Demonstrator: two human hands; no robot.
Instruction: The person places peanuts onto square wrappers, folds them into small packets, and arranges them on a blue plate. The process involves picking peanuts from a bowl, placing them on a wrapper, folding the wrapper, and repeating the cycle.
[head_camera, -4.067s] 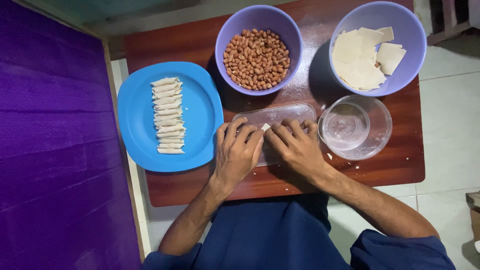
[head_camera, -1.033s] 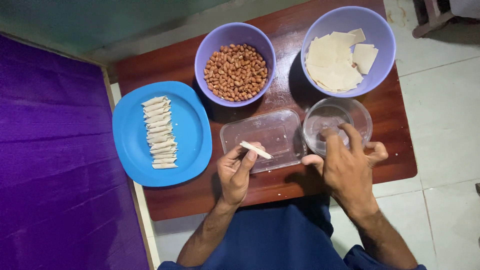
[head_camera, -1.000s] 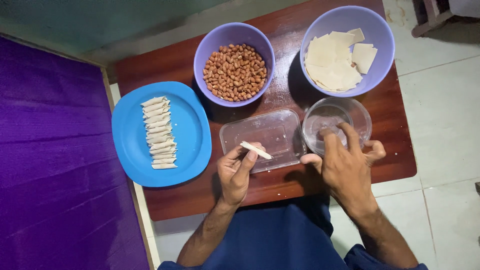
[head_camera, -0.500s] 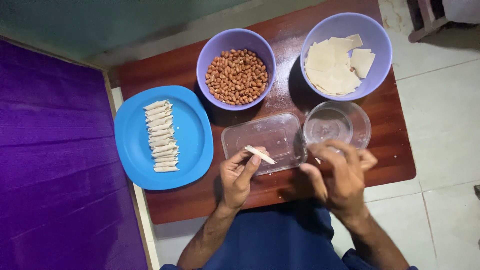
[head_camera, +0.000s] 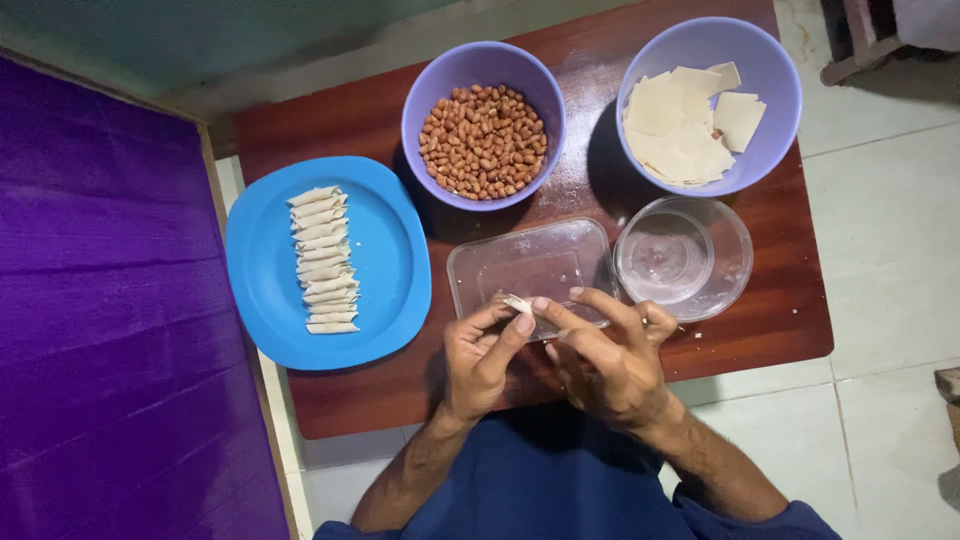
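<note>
Wooden worktop (head_camera: 330, 400) near edge: left hand (head_camera: 480, 355) and right hand (head_camera: 610, 365) fingers pinch one small wrapper roll (head_camera: 517, 303); bare wood lies right.

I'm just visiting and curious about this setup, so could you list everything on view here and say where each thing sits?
Small wooden table: one, reddish brown, centre, on pale floor tiles.
Round blue plastic plate: one, blue, left side of the table.
Rolled pastry sticks: a column of about a dozen, cream, on the plate.
Purple bowl of peanuts: one, top middle.
Purple bowl of flat pastry squares: one, top right.
Clear rectangular plastic tray: one, see-through, centre.
Round glass bowl: one, clear, right of the tray.
Purple cloth: one, far left.
Small pastry piece: one, cream, pinched between both hands.
Left hand: holding the piece.
Right hand: fingertips on it.
</note>
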